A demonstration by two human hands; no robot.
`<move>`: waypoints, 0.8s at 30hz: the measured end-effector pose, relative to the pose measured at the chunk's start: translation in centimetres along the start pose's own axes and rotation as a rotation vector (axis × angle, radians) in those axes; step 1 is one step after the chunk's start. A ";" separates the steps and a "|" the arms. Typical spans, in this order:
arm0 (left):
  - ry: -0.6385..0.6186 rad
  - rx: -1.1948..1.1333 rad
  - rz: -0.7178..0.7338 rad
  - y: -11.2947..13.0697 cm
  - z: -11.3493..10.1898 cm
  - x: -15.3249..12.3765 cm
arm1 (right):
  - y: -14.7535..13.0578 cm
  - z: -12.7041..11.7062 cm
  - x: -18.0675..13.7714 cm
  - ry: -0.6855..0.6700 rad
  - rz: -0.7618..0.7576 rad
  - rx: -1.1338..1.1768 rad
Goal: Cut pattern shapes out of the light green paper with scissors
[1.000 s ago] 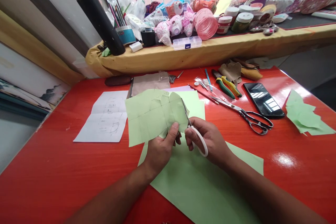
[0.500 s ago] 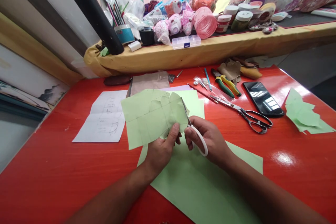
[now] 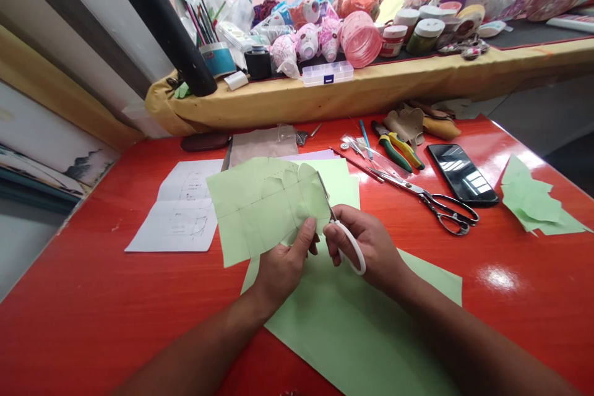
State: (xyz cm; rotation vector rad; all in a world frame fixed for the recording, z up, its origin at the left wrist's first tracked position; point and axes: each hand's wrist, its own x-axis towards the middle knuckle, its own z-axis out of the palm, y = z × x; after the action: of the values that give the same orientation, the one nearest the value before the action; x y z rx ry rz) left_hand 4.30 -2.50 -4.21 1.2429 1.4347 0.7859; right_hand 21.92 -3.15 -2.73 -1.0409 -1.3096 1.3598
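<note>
My left hand (image 3: pixel 286 263) pinches the lower edge of a light green paper piece (image 3: pixel 245 204), thumb on top. Pencil lines cross the paper, and cut, curled flaps show near its upper right. My right hand (image 3: pixel 364 241) grips white-handled scissors (image 3: pixel 351 247), fingers in the loops. Their blades lie along the paper's right edge and look nearly closed. Beneath both hands, a large green sheet (image 3: pixel 352 334) rests on the table.
On the red table (image 3: pixel 93 297) lie a sketched white sheet (image 3: pixel 174 210), large metal scissors (image 3: pixel 431 198), a phone (image 3: pixel 463 174), pliers (image 3: pixel 399 147) and green scraps (image 3: pixel 533 201). A black flask (image 3: pixel 169 37) leans by the cluttered sill (image 3: pixel 260 102).
The green paper piece has turned slightly, its left end shifting left and down. Both hands keep their grips and hardly move. The whole view has slid a little.
</note>
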 end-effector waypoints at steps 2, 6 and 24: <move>0.002 -0.015 0.041 0.0 0.0 0.1 | 0.0 0.0 0.0 0.003 0.004 -0.004; 0.004 -0.030 0.075 0.0 0.1 0.1 | 0.0 0.0 0.0 -0.001 0.007 -0.001; -0.003 -0.025 0.060 0.3 -0.1 0.0 | 0.2 0.0 0.0 0.014 0.023 -0.011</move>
State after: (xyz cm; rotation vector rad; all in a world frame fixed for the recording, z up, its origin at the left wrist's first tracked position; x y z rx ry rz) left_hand 4.34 -2.46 -3.88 1.2729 1.3864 0.8400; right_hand 21.94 -3.13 -2.92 -1.0744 -1.2997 1.3613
